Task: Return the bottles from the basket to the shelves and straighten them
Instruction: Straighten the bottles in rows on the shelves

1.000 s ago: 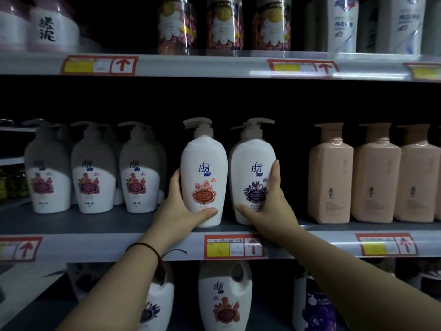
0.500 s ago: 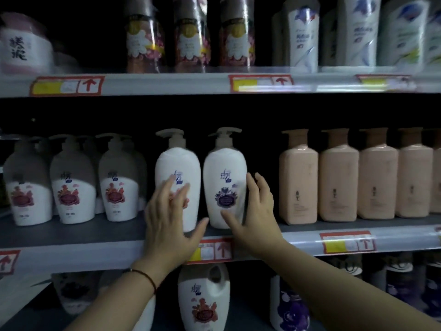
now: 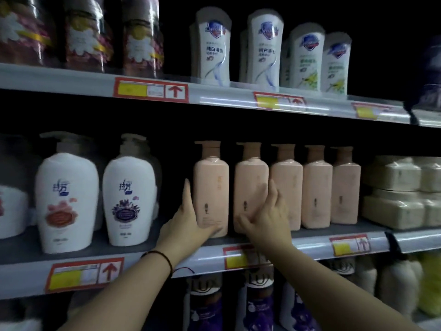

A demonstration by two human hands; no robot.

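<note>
Several pink pump bottles stand in a row on the middle shelf (image 3: 143, 261). My left hand (image 3: 188, 220) holds the leftmost pink bottle (image 3: 211, 182), with fingers up its left side and the thumb across its lower front. My right hand (image 3: 269, 218) grips the second pink bottle (image 3: 250, 180), thumb on the front and fingers round its right edge, against the third one (image 3: 286, 185). Both bottles stand upright on the shelf. No basket is in view.
Two white pump bottles (image 3: 66, 199) (image 3: 130, 199) stand left of my hands. Beige wrapped packs (image 3: 401, 192) are stacked at the right end. White bottles (image 3: 214, 48) and floral jars (image 3: 140, 39) fill the upper shelf. Purple bottles (image 3: 260, 304) sit on the shelf below.
Both hands let go of the two white pump bottles and moved right to the first two pink bottles. The view has shifted right and closer.
</note>
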